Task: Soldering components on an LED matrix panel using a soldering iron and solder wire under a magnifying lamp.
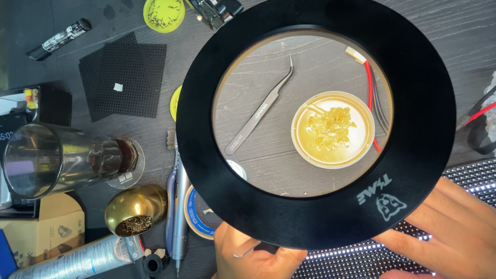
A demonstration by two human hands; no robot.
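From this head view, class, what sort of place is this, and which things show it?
Probably an electronics repair bench. A ring magnifier shows curved tweezers and a small tin of amber flux, with a brass wool tip cleaner and a dotted LED panel by the right hand.

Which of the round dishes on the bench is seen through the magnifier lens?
The tin of amber flux, inside the black magnifier ring beside the curved tweezers. The yellow-green lid lies outside it.
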